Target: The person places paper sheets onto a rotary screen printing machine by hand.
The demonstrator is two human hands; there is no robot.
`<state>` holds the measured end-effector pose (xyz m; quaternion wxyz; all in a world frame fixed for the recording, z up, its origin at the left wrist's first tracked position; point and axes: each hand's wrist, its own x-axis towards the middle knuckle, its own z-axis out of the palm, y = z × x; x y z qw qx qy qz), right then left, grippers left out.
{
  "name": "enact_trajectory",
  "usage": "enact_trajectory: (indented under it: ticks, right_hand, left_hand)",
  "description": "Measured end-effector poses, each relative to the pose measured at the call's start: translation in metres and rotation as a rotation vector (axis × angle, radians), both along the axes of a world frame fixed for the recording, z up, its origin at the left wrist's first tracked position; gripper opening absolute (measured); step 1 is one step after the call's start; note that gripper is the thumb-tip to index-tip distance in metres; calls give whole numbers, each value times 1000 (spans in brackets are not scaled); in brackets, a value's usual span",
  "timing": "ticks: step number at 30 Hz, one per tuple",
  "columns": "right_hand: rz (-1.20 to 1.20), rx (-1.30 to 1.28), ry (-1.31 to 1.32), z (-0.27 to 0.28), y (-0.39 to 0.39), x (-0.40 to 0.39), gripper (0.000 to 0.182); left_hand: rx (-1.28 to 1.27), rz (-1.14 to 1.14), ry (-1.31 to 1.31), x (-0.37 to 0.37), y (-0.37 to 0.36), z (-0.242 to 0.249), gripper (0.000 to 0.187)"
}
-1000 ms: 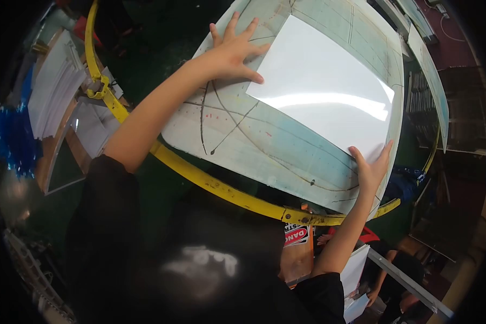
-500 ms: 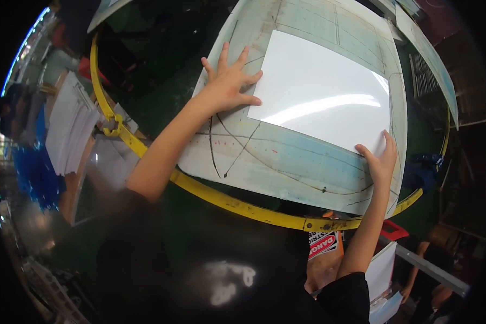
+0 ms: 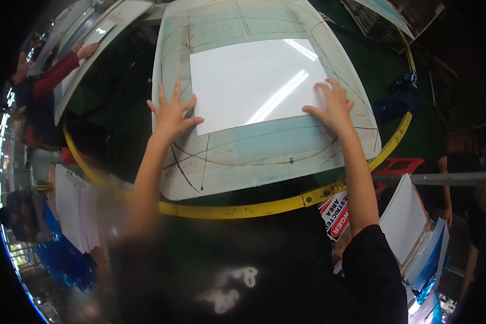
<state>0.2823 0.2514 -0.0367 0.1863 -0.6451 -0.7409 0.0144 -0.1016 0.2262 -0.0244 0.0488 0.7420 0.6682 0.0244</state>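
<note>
Both hands lie flat with fingers spread, left hand (image 3: 171, 113) and right hand (image 3: 332, 105) pinning the glossy white sheet's (image 3: 256, 83) lower corners against the table (image 3: 264, 156), holding it square.

Sheet (image 3: 256, 81) on board (image 3: 243, 156), left hand (image 3: 173, 113) and right hand (image 3: 332, 105) at its near corners.

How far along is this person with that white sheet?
Done: the white sheet lies flat on the marked board. In hand: the left hand presses its near left corner, the right hand its right edge. Left: letting go; stacked sheets wait nearby.
</note>
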Motion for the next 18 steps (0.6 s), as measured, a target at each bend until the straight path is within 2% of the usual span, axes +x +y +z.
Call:
enact_trajectory:
  ticks: [6, 18]
  right_hand:
    - [-5, -150, -16, -7, -8, 6, 58]
    - [-50, -203, 9, -6, -10, 5, 59]
  left_hand:
    - [-27, 30, 84, 7, -1, 4, 58]
    - [-110, 97, 85, 12, -3, 14, 61]
